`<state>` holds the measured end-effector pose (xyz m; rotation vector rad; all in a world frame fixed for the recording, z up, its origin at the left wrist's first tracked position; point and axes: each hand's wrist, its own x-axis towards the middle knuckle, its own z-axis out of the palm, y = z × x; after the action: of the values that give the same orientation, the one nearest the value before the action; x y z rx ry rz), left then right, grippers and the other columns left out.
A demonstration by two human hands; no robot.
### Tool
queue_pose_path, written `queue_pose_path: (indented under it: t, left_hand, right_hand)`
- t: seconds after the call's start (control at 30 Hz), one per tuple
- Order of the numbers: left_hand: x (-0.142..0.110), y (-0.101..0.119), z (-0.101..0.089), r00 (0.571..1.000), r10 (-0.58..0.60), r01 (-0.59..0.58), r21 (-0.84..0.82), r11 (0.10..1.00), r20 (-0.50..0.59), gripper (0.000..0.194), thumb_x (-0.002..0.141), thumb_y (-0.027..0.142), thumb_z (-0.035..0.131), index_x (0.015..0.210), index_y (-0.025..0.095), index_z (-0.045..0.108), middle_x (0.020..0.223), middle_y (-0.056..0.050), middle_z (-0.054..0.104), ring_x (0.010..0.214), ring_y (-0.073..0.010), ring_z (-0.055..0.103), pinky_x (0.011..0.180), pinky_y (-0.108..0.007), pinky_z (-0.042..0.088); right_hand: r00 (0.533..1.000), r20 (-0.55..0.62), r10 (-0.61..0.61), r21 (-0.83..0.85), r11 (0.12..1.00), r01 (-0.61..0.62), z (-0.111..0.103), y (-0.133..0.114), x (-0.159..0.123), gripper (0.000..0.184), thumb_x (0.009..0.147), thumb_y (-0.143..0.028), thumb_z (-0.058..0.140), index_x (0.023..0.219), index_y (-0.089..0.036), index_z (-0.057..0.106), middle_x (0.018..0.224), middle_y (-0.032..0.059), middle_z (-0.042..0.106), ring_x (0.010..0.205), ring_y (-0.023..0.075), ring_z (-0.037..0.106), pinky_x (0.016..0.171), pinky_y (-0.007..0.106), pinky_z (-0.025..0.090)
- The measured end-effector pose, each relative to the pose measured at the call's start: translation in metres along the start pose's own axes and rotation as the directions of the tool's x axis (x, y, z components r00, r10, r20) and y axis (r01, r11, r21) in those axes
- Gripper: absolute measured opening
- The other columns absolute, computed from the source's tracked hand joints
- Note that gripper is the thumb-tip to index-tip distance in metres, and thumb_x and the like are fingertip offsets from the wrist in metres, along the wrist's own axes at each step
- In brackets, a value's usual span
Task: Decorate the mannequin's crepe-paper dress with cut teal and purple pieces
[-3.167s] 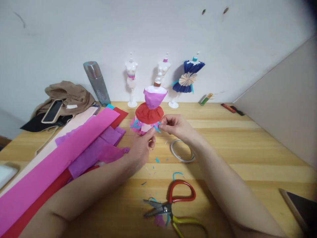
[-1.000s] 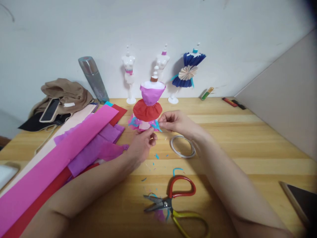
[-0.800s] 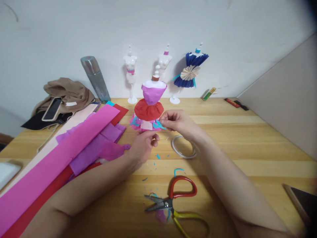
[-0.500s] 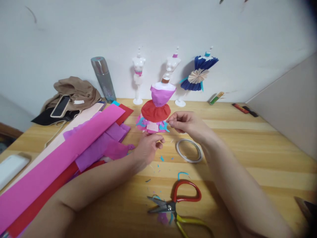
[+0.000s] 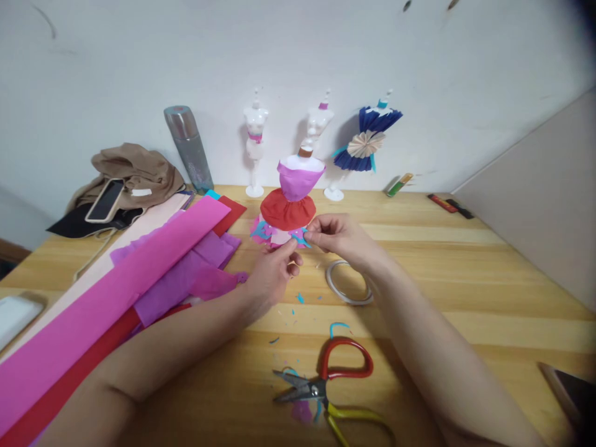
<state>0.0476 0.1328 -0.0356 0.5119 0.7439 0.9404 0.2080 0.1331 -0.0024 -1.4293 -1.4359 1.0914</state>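
A small white dress form wears a purple paper bodice (image 5: 302, 183), a red gathered skirt (image 5: 287, 210) and a lower pink hem layer (image 5: 280, 237). Blue paper cut-outs (image 5: 261, 231) and small purple pieces decorate that hem. My right hand (image 5: 333, 234) is closed, thumb and index finger pinching the tip of a blue paper cut-out (image 5: 298, 234) at the hem's right side. Below the hem is my left hand (image 5: 274, 270), its thumb reaching up to the front edge and its other fingers loosely curled apart. Whether the thumb presses the paper is hard to see.
Scissors (image 5: 313, 390) lie open in front among paper scraps. A tape roll (image 5: 349, 282) lies under my right wrist. Coloured paper sheets (image 5: 153, 257) cover the left side. Behind stand a flask (image 5: 190, 152) and other dress forms (image 5: 256, 124), one in navy paper (image 5: 367, 139).
My left thumb has risen to the hem's front edge. My right fingertips have moved in onto the blue cut-out. The whole view has shifted slightly.
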Motion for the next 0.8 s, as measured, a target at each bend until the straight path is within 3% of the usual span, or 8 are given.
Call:
queue_pose_path:
  t: [0.5,0.8]
  left_hand:
    - [-0.0052,0.0013,0.0029,1.000,0.007,-0.007,0.014,1.000,-0.013,0.045,0.063,0.028,0.097,0.071,0.018,0.053,0.062,0.007,0.052,0.055,-0.0064,0.054,0.048,-0.020,0.029]
    - [-0.0024,0.0005,0.0005,1.000,0.000,0.000,0.015,1.000,0.008,0.040,0.058,0.024,0.093,0.070,0.018,0.055,0.065,0.006,0.055,0.056,-0.0071,0.055,0.049,-0.021,0.030]
  right_hand:
    - [0.999,-0.041,0.006,0.019,1.000,-0.006,0.0026,0.0012,0.0001,0.046,0.065,-0.060,0.083,0.065,-0.022,0.058,0.055,-0.0058,0.048,0.052,0.0098,0.036,0.052,0.028,0.025]
    - [0.998,-0.055,-0.006,0.075,0.997,0.010,0.0033,-0.0036,-0.0012,0.046,0.062,-0.061,0.084,0.066,-0.021,0.061,0.056,-0.0066,0.049,0.050,0.0083,0.033,0.050,0.027,0.023]
